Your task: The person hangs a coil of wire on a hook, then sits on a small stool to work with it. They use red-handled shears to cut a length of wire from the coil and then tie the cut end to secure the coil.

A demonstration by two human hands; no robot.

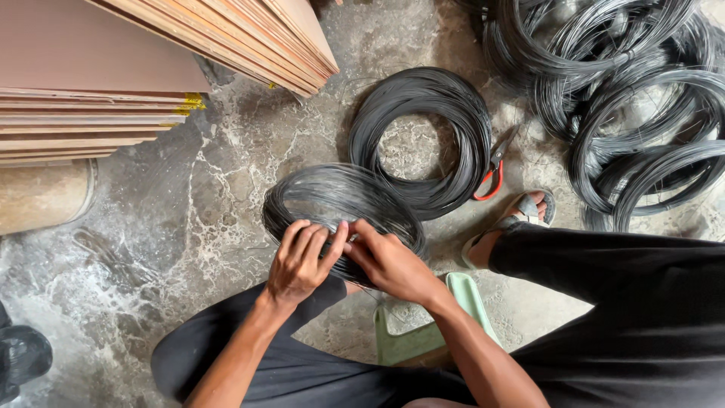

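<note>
Left hand: our left hand (300, 261) has its fingers curled down over the near edge of the small wire coil (340, 208), gripping the strands, thumb meeting the other hand.
Right hand: our right hand (393, 264) is closed on the same coil just beside the left, fingers pinching the bundle; both hands touching each other.
Small wire coil: thin dark grey wire, many loops, glossy, oval ring shape; sits upright-tilted on the floor (189, 227) between our knees, overlapping the edge of the bigger coil.
Bigger coil (423, 140): same black wire, flat round ring lying on the floor just behind the held one.
Cutters (495, 170): red-handled, metal blades, lying against the right edge of the bigger coil.
Wire heap (627, 98): several loose large coils piled top right, tangled, shiny.
Boards (98, 83): stacked flat sheets, brownish, layered edges, top left.
Stool (423, 332): pale green plastic, under us.
Sandal (521, 215): grey strap, on our right foot.
Floor: rough mottled grey concrete, cracked-looking pattern.
</note>
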